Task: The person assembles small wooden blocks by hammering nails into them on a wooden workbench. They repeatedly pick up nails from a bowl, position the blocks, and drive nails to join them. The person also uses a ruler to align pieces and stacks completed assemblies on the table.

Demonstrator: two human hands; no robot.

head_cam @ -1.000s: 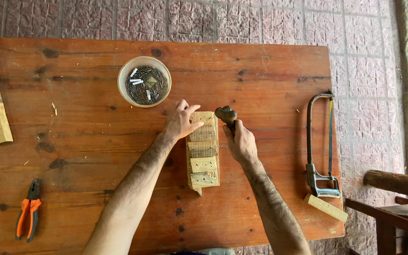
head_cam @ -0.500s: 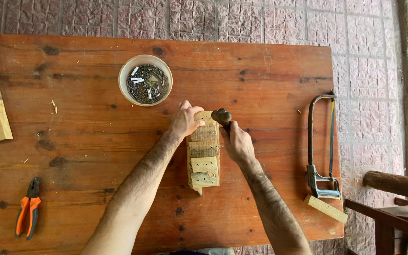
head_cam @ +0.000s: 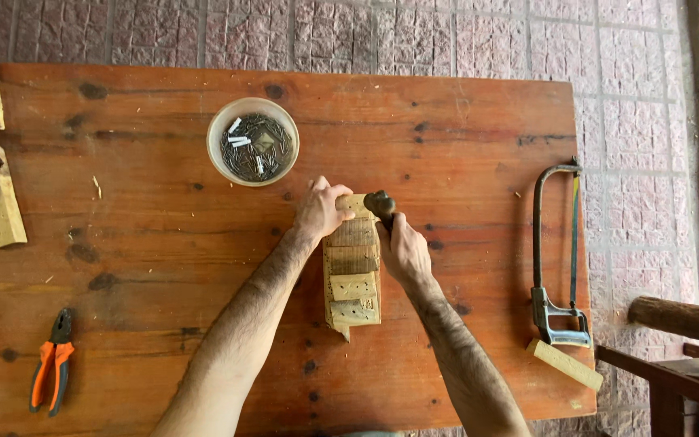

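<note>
Both hands (head_cam: pixel 321 210) on wooden piece (head_cam: pixel 352 271)

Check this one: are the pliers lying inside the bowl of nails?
No, the pliers lie on the table near its left front corner, well apart from the bowl.

Bare table (head_cam: pixel 463 146) lies open around the hands — bowl of nails (head_cam: pixel 252 140) near, hacksaw (head_cam: pixel 558 251) well apart

Outdoor home woodworking spot: wooden table (head_cam: pixel 163 267) on paved patio (head_cam: pixel 446 36), hacksaw (head_cam: pixel 558 251), pliers (head_cam: pixel 52 360), nail bowl (head_cam: pixel 252 142)
</note>
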